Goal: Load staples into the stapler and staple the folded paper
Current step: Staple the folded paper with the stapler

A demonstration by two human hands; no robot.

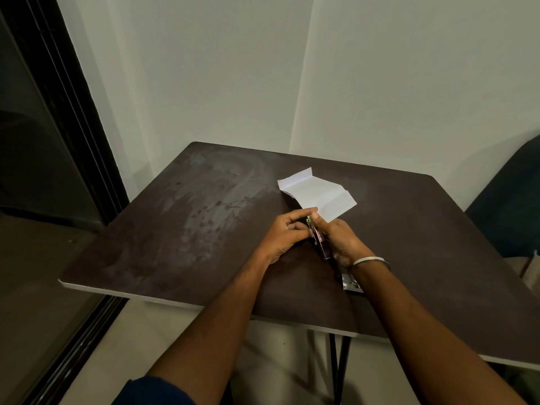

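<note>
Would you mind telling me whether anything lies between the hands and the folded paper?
Nothing visible does. Both the left hand and right hand hold a small box right at the near edge of the folded paper on the table.

Count, as seen from beside the table:

- Tables: one (175, 223), dark brown top.
- Hands: two, left hand (285, 233) and right hand (340, 241), both closed around the same small item.
- Small boxes: one (320, 239), dark with a printed label, held between the hands.
- Sheets of paper: one (317, 194), white, creased.
- Bracelets: one (369, 261), on the right wrist.
- Metal objects by the right forearm: one (350, 283); kind unclear.
</note>
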